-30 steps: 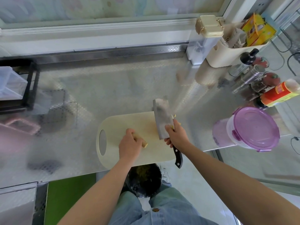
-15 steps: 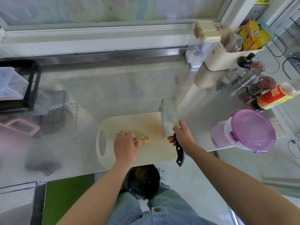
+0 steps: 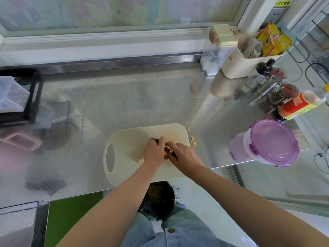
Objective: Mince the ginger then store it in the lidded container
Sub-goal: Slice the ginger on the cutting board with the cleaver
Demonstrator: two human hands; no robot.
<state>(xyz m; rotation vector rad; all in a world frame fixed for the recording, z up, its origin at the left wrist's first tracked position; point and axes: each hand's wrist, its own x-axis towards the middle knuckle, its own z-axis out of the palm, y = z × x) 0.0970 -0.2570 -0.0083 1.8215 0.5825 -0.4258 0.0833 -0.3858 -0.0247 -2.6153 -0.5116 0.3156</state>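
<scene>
1 steel bench [image 3: 124, 104] with an embossed, reflective top fills the view, backed by a low steel upstand and a frosted window [image 3: 124, 15] along its far edge. At the far right corner stand a cream caddy [image 3: 245, 63], shakers and a red-labelled sauce bottle [image 3: 299, 106]. A black rack [image 3: 30, 97] sits at the left edge.

1 cream cutting board [image 3: 128, 145] lies at the near edge, its handle hole to the left. The lidded container [image 3: 272, 142], clear with a purple clip lid that is closed, stands near the right end of the near edge, well apart from the board.

The ginger [image 3: 140, 159] rests on the board under the left hand [image 3: 154, 153]; only a pale tan cut end shows at the palm's near left side. The fingers are curled down over the piece. The right hand [image 3: 186, 155] is wrapped round the black handle of the knife [image 3: 174, 155]; the blade shows edge-on as a thin line running toward the board's far edge. Several small ginger bits [image 3: 193, 140] lie on the bench just beside the board's right edge.
</scene>
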